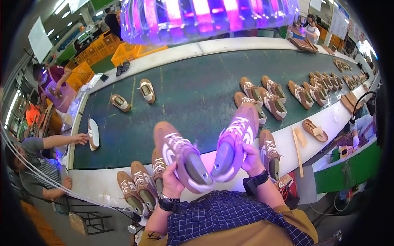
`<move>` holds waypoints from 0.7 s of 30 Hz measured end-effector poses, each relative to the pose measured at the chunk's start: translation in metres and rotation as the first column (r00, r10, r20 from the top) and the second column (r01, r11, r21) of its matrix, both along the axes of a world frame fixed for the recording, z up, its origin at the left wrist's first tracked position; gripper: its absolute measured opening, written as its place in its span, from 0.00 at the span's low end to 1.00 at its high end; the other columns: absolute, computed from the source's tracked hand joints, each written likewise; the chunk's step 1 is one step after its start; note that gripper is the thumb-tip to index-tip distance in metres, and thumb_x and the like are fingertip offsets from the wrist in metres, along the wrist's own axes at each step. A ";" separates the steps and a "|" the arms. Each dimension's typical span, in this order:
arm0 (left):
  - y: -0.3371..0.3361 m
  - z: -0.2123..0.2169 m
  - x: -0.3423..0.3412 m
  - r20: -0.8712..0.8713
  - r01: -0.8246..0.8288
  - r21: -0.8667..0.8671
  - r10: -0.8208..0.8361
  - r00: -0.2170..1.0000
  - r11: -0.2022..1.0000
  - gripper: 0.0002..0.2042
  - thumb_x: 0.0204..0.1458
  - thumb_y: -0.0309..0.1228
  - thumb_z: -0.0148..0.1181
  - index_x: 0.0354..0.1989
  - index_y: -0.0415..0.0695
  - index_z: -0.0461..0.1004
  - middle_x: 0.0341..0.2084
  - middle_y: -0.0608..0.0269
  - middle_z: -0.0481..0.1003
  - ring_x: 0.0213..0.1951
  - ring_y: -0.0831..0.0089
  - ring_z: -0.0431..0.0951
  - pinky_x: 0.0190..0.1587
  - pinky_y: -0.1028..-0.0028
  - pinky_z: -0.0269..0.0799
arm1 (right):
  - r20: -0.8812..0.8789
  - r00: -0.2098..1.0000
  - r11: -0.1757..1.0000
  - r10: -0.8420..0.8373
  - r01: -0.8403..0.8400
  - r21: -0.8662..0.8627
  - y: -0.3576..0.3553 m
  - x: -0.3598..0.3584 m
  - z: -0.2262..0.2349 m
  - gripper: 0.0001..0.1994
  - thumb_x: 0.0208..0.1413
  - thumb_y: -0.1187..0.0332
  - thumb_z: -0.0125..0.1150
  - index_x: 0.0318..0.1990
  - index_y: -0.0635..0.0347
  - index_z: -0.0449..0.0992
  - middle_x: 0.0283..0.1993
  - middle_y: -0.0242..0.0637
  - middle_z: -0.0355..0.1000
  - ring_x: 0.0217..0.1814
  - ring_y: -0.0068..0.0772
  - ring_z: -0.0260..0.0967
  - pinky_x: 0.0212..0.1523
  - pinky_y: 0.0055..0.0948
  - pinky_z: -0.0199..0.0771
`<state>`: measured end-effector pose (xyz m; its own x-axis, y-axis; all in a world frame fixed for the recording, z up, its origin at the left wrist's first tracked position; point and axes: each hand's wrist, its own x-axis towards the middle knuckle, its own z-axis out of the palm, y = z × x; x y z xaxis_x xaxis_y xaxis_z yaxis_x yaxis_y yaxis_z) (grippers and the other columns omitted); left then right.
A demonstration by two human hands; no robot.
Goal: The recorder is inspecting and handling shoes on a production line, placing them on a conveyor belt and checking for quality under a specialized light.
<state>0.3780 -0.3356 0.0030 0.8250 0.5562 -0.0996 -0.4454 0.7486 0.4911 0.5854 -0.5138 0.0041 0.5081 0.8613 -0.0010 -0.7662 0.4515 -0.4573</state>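
Two brown sneakers with white laces are held up side by side above the white table edge. My left hand (172, 182) grips the left sneaker (174, 151) by its side near the heel. The right sneaker (240, 133) is in my right hand (251, 159), its toe tilted up and away. A grey-green insert fills the opening of each one, and their heels are close together. Several more brown sneakers (139, 180) stand on the edge beside my left forearm. Just right of my right hand is another single sneaker (269, 151).
A green conveyor belt (193, 102) carries many sneakers, mostly at the right. Purple-lit clear plastic (209, 20) hangs overhead. A brown sandal (316, 130) and tan strips (298, 147) lie at right. A co-worker's hand (80, 138) reaches toward a white-soled shoe (93, 134) at left.
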 end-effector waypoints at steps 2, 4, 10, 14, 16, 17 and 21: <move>0.005 0.001 0.000 0.054 -0.062 -0.009 0.063 0.997 0.998 0.23 0.50 0.31 0.52 0.56 0.39 0.61 0.51 0.57 0.69 0.53 0.62 0.68 0.60 0.63 0.60 | 0.078 0.990 0.992 -0.120 0.122 -0.018 -0.005 -0.002 0.011 0.27 0.47 0.71 0.57 0.57 0.65 0.60 0.52 0.40 0.67 0.54 0.35 0.66 0.59 0.37 0.63; 0.010 -0.001 0.000 0.016 -0.123 -0.040 0.123 0.992 0.992 0.25 0.49 0.31 0.53 0.57 0.40 0.61 0.52 0.56 0.68 0.54 0.61 0.68 0.61 0.61 0.59 | 0.050 0.991 0.992 -0.125 0.127 -0.027 -0.006 -0.008 0.016 0.25 0.48 0.71 0.58 0.56 0.62 0.61 0.51 0.37 0.67 0.53 0.34 0.67 0.58 0.37 0.64; 0.011 -0.015 0.000 -0.055 -0.216 -0.152 0.210 0.976 0.965 0.25 0.48 0.31 0.57 0.56 0.45 0.61 0.52 0.59 0.68 0.54 0.63 0.68 0.57 0.57 0.65 | -0.022 0.965 0.960 -0.263 0.259 -0.109 0.001 -0.028 0.011 0.22 0.53 0.64 0.57 0.55 0.57 0.63 0.51 0.34 0.68 0.53 0.33 0.67 0.54 0.39 0.68; 0.009 -0.022 0.003 -0.119 -0.216 -0.150 0.199 0.973 0.965 0.24 0.49 0.30 0.57 0.57 0.47 0.61 0.50 0.61 0.69 0.53 0.63 0.69 0.55 0.57 0.67 | -0.064 0.960 0.954 -0.272 0.260 -0.149 0.006 -0.033 0.002 0.22 0.54 0.63 0.55 0.56 0.58 0.63 0.52 0.36 0.68 0.54 0.35 0.66 0.55 0.39 0.68; 0.009 -0.023 0.005 -0.124 -0.209 -0.141 0.192 0.973 0.968 0.24 0.49 0.30 0.57 0.57 0.47 0.61 0.50 0.61 0.69 0.53 0.63 0.69 0.54 0.57 0.67 | -0.054 0.953 0.941 -0.297 0.282 -0.188 0.008 -0.035 -0.002 0.22 0.55 0.61 0.54 0.56 0.57 0.63 0.53 0.36 0.68 0.55 0.36 0.66 0.55 0.41 0.67; 0.009 -0.023 0.007 -0.144 -0.220 -0.136 0.200 0.969 0.966 0.24 0.49 0.30 0.57 0.57 0.47 0.61 0.50 0.61 0.68 0.53 0.63 0.68 0.54 0.57 0.67 | -0.053 0.953 0.941 -0.298 0.284 -0.182 0.009 -0.036 -0.004 0.22 0.55 0.61 0.54 0.56 0.57 0.63 0.53 0.36 0.68 0.55 0.36 0.66 0.55 0.41 0.67; 0.006 -0.022 0.010 -0.125 -0.203 -0.148 0.185 0.975 0.968 0.24 0.49 0.30 0.57 0.57 0.47 0.61 0.51 0.61 0.68 0.53 0.63 0.68 0.54 0.57 0.67 | -0.064 0.955 0.941 -0.288 0.271 -0.202 0.009 -0.038 -0.008 0.23 0.55 0.60 0.55 0.56 0.56 0.62 0.54 0.36 0.67 0.57 0.36 0.64 0.56 0.45 0.66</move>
<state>0.3879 -0.3296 -0.0195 0.6821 0.6740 -0.2835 -0.5397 0.7257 0.4268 0.5475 -0.5048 -0.0035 0.7184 0.6641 -0.2073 -0.6641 0.5659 -0.4887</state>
